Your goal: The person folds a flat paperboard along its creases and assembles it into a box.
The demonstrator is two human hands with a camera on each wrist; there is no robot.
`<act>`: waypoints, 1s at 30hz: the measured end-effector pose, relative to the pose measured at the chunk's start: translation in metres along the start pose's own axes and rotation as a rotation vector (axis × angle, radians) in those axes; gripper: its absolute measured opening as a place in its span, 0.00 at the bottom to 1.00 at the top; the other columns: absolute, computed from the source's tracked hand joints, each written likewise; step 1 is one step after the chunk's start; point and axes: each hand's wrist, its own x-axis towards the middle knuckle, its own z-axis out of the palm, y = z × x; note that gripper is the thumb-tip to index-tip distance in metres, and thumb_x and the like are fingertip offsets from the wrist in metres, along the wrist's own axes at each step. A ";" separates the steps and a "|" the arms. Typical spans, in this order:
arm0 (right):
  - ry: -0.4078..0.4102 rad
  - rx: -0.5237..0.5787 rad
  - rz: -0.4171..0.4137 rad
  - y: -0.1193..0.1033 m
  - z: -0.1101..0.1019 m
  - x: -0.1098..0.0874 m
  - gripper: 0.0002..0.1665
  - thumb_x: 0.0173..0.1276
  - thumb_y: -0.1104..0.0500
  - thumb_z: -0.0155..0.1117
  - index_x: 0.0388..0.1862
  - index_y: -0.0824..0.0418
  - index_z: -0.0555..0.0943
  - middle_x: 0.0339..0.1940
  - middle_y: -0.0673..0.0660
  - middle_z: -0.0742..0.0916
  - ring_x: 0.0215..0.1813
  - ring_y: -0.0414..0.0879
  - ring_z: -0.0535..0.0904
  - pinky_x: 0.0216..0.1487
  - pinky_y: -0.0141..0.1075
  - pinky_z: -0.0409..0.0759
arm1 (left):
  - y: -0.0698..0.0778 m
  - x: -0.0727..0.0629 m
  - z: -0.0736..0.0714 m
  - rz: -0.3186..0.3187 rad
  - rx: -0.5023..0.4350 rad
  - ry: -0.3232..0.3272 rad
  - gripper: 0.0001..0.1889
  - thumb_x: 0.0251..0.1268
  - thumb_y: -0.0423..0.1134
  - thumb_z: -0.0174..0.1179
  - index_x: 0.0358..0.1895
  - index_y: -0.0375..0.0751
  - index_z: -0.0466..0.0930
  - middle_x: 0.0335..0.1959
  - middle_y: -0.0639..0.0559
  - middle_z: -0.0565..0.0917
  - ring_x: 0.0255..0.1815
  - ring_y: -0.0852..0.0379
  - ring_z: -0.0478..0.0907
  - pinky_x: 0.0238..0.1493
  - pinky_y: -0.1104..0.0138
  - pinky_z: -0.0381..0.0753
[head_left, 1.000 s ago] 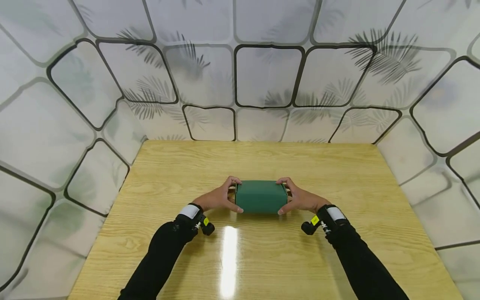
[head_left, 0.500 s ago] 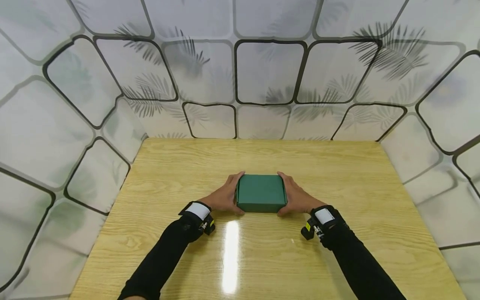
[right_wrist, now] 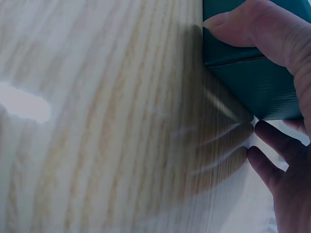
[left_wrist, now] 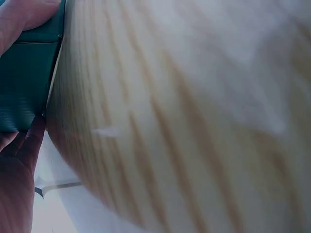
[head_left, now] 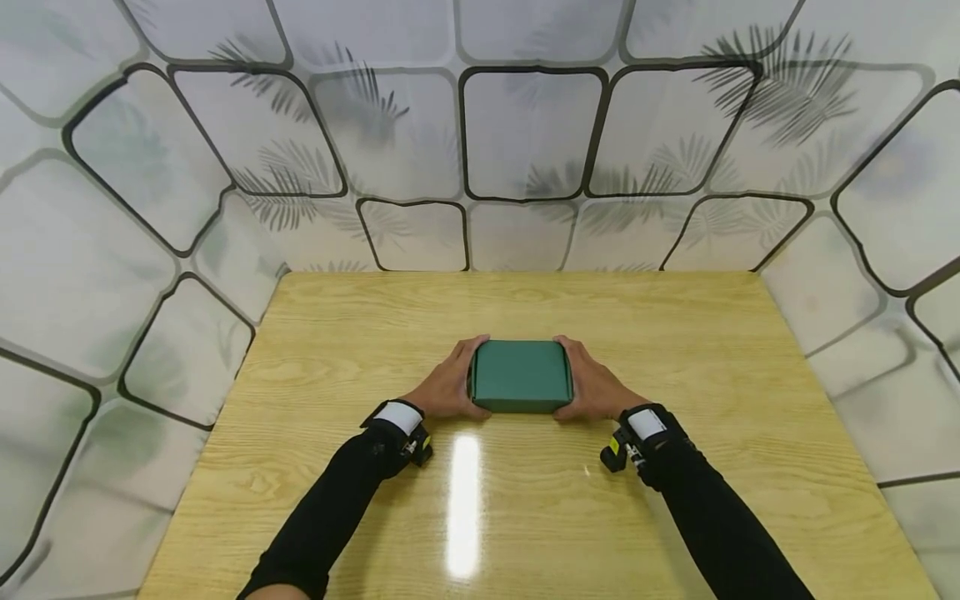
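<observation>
A green cardboard box (head_left: pixel 521 372) with its lid down rests on the wooden table, between both hands. My left hand (head_left: pixel 450 383) grips its left end, the thumb at the near face and fingers reaching to the far side. At the right end my right hand (head_left: pixel 594 385) holds it the same way. In the left wrist view the thumb (left_wrist: pixel 36 12) lies on the green side, with fingers at the far lower corner. The right wrist view shows the thumb (right_wrist: pixel 243 24) pressed on the near face of the box (right_wrist: pixel 252 77). The inside of the box is hidden.
The wooden table (head_left: pixel 360 325) has a bright light reflection in front of the box. Pale curtains (head_left: pixel 532 133) with dark outlines and leaf prints surround its back and sides. Small cameras are strapped to both wrists over black sleeves.
One second ago the green top was curved and the hands were looser at the ends. The top now lies flat, and both hands have closed in on the box's sides.
</observation>
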 end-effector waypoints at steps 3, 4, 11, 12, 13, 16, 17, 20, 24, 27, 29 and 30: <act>0.000 0.000 -0.006 0.001 -0.002 0.002 0.72 0.36 0.49 0.80 0.73 0.51 0.42 0.66 0.57 0.61 0.56 0.56 0.71 0.53 0.51 0.74 | 0.000 0.002 -0.001 0.010 0.006 0.014 0.65 0.31 0.55 0.76 0.73 0.57 0.38 0.66 0.51 0.55 0.58 0.51 0.67 0.53 0.55 0.74; -0.001 0.002 -0.006 0.002 -0.003 0.003 0.72 0.36 0.49 0.80 0.73 0.51 0.42 0.65 0.57 0.61 0.56 0.56 0.71 0.53 0.51 0.74 | 0.000 0.003 -0.001 0.013 0.007 0.017 0.65 0.30 0.55 0.76 0.73 0.56 0.38 0.66 0.51 0.56 0.58 0.51 0.67 0.53 0.55 0.74; 0.007 0.012 -0.003 0.005 -0.008 0.006 0.72 0.36 0.49 0.80 0.73 0.52 0.42 0.66 0.57 0.60 0.57 0.57 0.70 0.53 0.52 0.74 | 0.002 0.009 -0.003 0.016 -0.003 0.023 0.64 0.31 0.54 0.76 0.73 0.53 0.39 0.66 0.50 0.56 0.59 0.51 0.66 0.54 0.53 0.73; 0.008 0.013 -0.003 0.005 -0.008 0.006 0.72 0.36 0.48 0.80 0.73 0.52 0.42 0.66 0.57 0.60 0.57 0.57 0.70 0.53 0.52 0.74 | 0.002 0.010 -0.004 0.015 -0.008 0.023 0.64 0.31 0.54 0.76 0.73 0.52 0.40 0.66 0.50 0.56 0.59 0.51 0.66 0.54 0.53 0.73; 0.007 0.012 -0.002 0.005 -0.008 0.007 0.72 0.36 0.48 0.80 0.73 0.52 0.42 0.66 0.57 0.61 0.57 0.57 0.70 0.53 0.52 0.74 | 0.003 0.010 -0.004 0.012 -0.014 0.020 0.64 0.31 0.53 0.76 0.73 0.52 0.40 0.66 0.50 0.56 0.59 0.51 0.65 0.54 0.53 0.73; -0.001 0.010 0.000 0.006 -0.008 0.007 0.73 0.36 0.48 0.80 0.73 0.51 0.41 0.66 0.58 0.60 0.57 0.58 0.71 0.53 0.53 0.74 | 0.003 0.010 -0.005 0.001 -0.027 0.001 0.64 0.32 0.53 0.76 0.73 0.54 0.39 0.67 0.50 0.54 0.60 0.51 0.65 0.55 0.54 0.72; 0.000 0.011 0.001 0.006 -0.008 0.007 0.73 0.36 0.48 0.80 0.73 0.51 0.41 0.66 0.58 0.61 0.57 0.58 0.71 0.53 0.53 0.74 | 0.004 0.010 -0.005 -0.002 -0.034 -0.005 0.64 0.32 0.52 0.76 0.73 0.54 0.38 0.67 0.50 0.54 0.60 0.51 0.64 0.56 0.54 0.72; 0.003 0.021 0.008 0.006 -0.008 0.007 0.73 0.35 0.48 0.81 0.73 0.51 0.41 0.66 0.58 0.61 0.57 0.57 0.70 0.54 0.53 0.73 | 0.005 0.010 -0.005 -0.017 -0.042 -0.020 0.64 0.33 0.52 0.76 0.73 0.57 0.37 0.68 0.50 0.53 0.61 0.51 0.63 0.57 0.54 0.71; -0.007 0.051 0.018 0.005 -0.007 0.005 0.73 0.36 0.49 0.81 0.73 0.51 0.41 0.67 0.58 0.60 0.59 0.57 0.69 0.54 0.53 0.72 | 0.005 0.008 -0.004 -0.034 -0.066 -0.032 0.65 0.34 0.50 0.76 0.74 0.56 0.35 0.69 0.51 0.51 0.63 0.50 0.61 0.58 0.53 0.70; -0.021 0.068 0.023 0.004 -0.007 0.003 0.74 0.37 0.50 0.80 0.74 0.51 0.40 0.68 0.59 0.58 0.61 0.58 0.67 0.56 0.54 0.71 | 0.005 0.005 -0.002 -0.041 -0.077 -0.038 0.65 0.35 0.49 0.76 0.74 0.56 0.33 0.70 0.51 0.49 0.65 0.49 0.59 0.59 0.52 0.69; -0.026 0.076 0.027 0.003 -0.007 0.002 0.74 0.38 0.51 0.80 0.74 0.50 0.39 0.68 0.60 0.57 0.62 0.58 0.66 0.57 0.54 0.71 | 0.006 0.005 -0.001 -0.043 -0.084 -0.040 0.65 0.36 0.49 0.76 0.73 0.59 0.32 0.71 0.50 0.48 0.67 0.49 0.58 0.60 0.52 0.69; -0.027 0.086 0.029 0.002 -0.007 0.001 0.74 0.38 0.52 0.80 0.74 0.50 0.38 0.69 0.60 0.57 0.62 0.58 0.65 0.57 0.54 0.70 | 0.007 0.004 -0.001 -0.044 -0.090 -0.040 0.65 0.36 0.48 0.76 0.73 0.60 0.31 0.71 0.50 0.47 0.67 0.49 0.57 0.60 0.52 0.68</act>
